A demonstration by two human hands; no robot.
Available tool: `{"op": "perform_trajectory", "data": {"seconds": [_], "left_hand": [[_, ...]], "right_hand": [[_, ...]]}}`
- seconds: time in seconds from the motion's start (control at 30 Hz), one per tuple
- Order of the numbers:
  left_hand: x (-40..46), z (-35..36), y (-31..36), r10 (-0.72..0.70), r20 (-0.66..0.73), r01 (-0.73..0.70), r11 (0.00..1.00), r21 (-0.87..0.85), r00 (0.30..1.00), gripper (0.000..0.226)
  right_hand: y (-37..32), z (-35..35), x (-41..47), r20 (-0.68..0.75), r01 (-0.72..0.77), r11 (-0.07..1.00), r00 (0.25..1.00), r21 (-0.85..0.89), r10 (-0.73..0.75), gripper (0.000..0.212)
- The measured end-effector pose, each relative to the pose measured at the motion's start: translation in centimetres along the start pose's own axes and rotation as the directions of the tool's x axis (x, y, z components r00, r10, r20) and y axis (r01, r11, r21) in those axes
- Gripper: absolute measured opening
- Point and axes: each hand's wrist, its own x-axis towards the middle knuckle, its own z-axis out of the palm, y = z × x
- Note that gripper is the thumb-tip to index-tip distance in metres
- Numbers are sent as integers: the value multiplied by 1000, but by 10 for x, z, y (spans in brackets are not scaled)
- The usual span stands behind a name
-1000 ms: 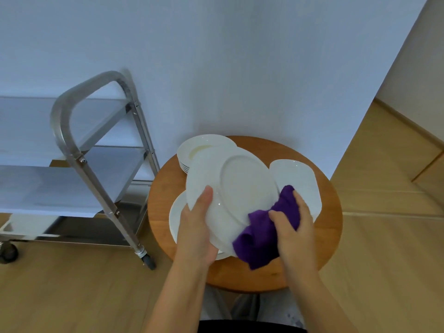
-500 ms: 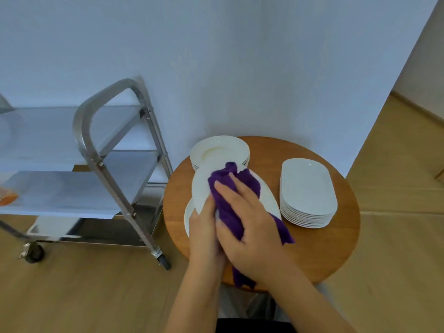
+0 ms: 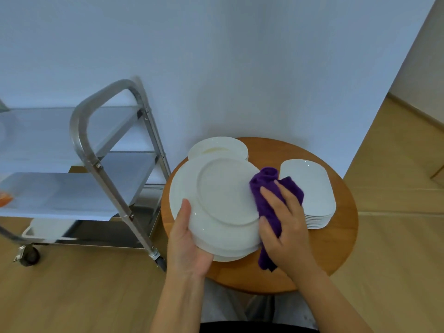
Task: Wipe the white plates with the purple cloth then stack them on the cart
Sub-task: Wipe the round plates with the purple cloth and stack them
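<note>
My left hand [image 3: 189,239] grips the near left rim of a large round white plate [image 3: 216,195], thumb on top, holding it above a round plate stack [image 3: 230,254]. My right hand [image 3: 286,227] holds the purple cloth [image 3: 271,195] against the plate's right edge. A second round plate stack [image 3: 216,146] sits behind on the wooden table [image 3: 336,236]. A stack of oblong white plates [image 3: 310,188] stands to the right. The steel cart [image 3: 105,131] is at the left.
The cart's shelves are covered in white sheets [image 3: 72,191]; its handle and caster [image 3: 28,255] stand close to the table's left edge. An orange item [image 3: 4,199] shows at the far left. The white wall meets the wooden floor [image 3: 396,212] on the right.
The cloth has swept from the plate's upper middle to its right edge. The plate now faces me more flatly, with most of its surface uncovered.
</note>
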Motion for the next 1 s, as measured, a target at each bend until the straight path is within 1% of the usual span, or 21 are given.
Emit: {"op": "perform_trajectory", "data": {"seconds": [0.1,0.17,0.23,0.3,0.4,0.47,0.53,0.57,0.6,0.63,0.67,0.7,0.73,0.77,0.8,0.83,0.87,0.9,0.93,0.97,1.0], "left_hand": [[-1,-6,4,-26,31,25,999,25,999,59],[-3,-10,4,-58,34,56,997,61,998,60],[-2,-11,3,-46,23,44,994,99,999,62],[-1,-12,3,-12,16,10,993,117,1000,63],[3,-15,6,19,33,-24,987,160,999,58],[6,-15,7,-4,41,-5,977,211,999,57],[9,-17,8,-26,8,24,976,217,1000,62],[10,-18,10,-18,-11,20,974,225,1000,64],[11,-17,12,13,-30,-5,964,267,999,66],[13,-17,16,65,-45,-45,934,354,997,67],[14,-15,19,136,-47,-96,869,485,990,71],[15,-13,22,207,-22,-146,759,635,978,74],[16,-10,23,251,43,-192,610,768,967,71],[18,-7,24,256,138,-246,455,856,957,59],[19,-4,24,223,230,-291,304,907,947,45],[22,-3,22,170,300,-323,134,937,939,41],[26,-2,18,100,351,-347,-58,936,931,45],[31,-3,15,13,376,-359,-268,894,926,49],[36,-5,10,-66,375,-362,-458,812,925,52],[40,-7,6,-139,363,-371,-594,714,921,54],[44,-11,1,-206,357,-397,-668,629,911,54]], "right_hand": [[10,-5,23,33,-201,979,979,28,201,47],[7,-6,38,5,-245,969,970,24,245,48],[-2,-1,44,5,-212,976,977,46,212,46],[-9,6,41,44,-139,988,990,73,136,44],[-20,14,27,134,-96,984,988,151,76,44],[-28,19,15,204,-98,969,978,227,51,47],[-35,20,6,277,-82,961,961,265,6,47],[-35,19,4,321,-104,950,947,293,4,45],[-33,16,4,364,-166,929,931,331,37,44],[-29,12,5,392,-247,898,915,363,93,43],[-24,9,6,385,-316,869,909,380,162,42],[-17,7,7,348,-374,844,906,386,243,41],[-9,7,7,292,-442,803,892,400,345,43],[-3,10,8,235,-520,736,854,434,465,45],[2,12,9,190,-589,649,793,483,578,45],[6,15,10,154,-627,577,736,523,660,44],[8,17,11,124,-644,537,695,546,708,42],[11,18,11,100,-648,518,672,558,734,41],[13,18,11,80,-647,509,658,568,748,40],[14,17,11,63,-643,504,650,576,758,40],[16,15,10,42,-639,500,639,585,768,39]]}}
